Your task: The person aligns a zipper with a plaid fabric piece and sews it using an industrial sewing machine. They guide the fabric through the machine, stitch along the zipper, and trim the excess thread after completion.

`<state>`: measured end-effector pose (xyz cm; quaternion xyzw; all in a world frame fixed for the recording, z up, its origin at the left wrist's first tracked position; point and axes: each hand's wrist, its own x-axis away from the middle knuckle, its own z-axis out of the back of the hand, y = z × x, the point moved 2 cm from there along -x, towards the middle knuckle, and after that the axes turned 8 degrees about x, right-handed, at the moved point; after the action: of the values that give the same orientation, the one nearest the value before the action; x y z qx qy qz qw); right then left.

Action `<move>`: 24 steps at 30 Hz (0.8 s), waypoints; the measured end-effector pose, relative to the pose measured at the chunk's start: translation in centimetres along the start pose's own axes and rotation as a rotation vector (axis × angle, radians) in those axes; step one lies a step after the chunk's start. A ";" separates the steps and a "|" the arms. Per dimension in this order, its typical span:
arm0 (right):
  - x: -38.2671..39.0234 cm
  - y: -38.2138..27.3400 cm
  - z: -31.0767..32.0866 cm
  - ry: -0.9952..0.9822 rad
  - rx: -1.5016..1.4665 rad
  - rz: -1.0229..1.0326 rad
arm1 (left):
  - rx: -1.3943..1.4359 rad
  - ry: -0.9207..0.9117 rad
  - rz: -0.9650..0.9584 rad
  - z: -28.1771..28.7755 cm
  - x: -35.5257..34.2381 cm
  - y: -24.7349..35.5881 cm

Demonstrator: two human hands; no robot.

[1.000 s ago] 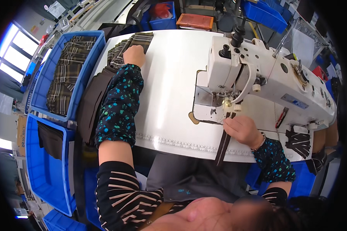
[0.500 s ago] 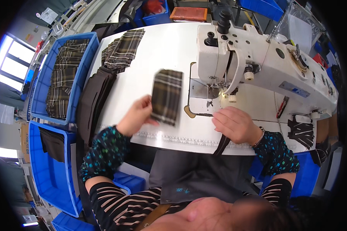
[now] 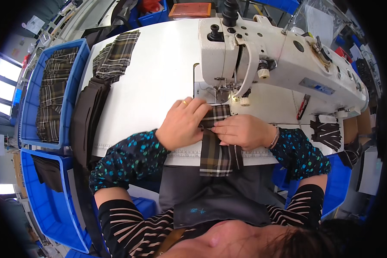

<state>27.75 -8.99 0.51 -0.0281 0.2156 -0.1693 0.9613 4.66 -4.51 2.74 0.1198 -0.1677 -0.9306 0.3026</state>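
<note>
A brown, black and white plaid fabric piece (image 3: 217,157) lies at the front of the sewing machine (image 3: 266,60), its near end hanging over the table's front edge. My left hand (image 3: 185,124) is closed on its left side, fingertips on the cloth just short of the needle area. From the right, my right hand (image 3: 243,131) pinches the same piece, thumb and fingers together near its middle. A narrow dark fabric strip (image 3: 237,158) runs along the piece's right edge below my right hand. The cloth under my fingers is partly hidden.
Dark folded fabric (image 3: 88,116) and a plaid stack (image 3: 118,53) lie on the table's left. Beyond them stand a blue bin (image 3: 66,94) of plaid pieces and another blue bin (image 3: 60,210). At right are a red-handled tool (image 3: 303,106) and dark strips (image 3: 327,132).
My left hand has brought the plaid piece rightward to the machine's front, beside the dark strip. My right hand has shifted slightly and now grips the plaid piece too. The whole view has shifted.
</note>
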 end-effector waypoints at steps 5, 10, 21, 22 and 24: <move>0.1 0.5 0.3 0.063 0.011 0.011 | -0.120 -0.178 0.067 -0.3 -3.3 -3.0; 0.0 0.2 0.4 0.074 0.116 -0.072 | -0.138 -0.088 0.134 -1.0 -2.2 -3.1; 0.6 -0.6 -0.3 0.003 0.450 -0.334 | -0.111 0.112 -0.004 -0.8 -0.1 0.4; 0.5 -0.6 -0.4 0.021 0.457 -0.338 | -0.083 0.106 0.000 -1.0 -0.1 0.5; 0.2 -0.6 -0.5 0.056 0.472 -0.348 | -0.015 0.176 -0.007 -0.9 -0.2 1.0</move>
<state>27.49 -9.60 0.07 0.1646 0.1886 -0.3777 0.8915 5.62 -5.33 2.33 0.1996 -0.1330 -0.9187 0.3137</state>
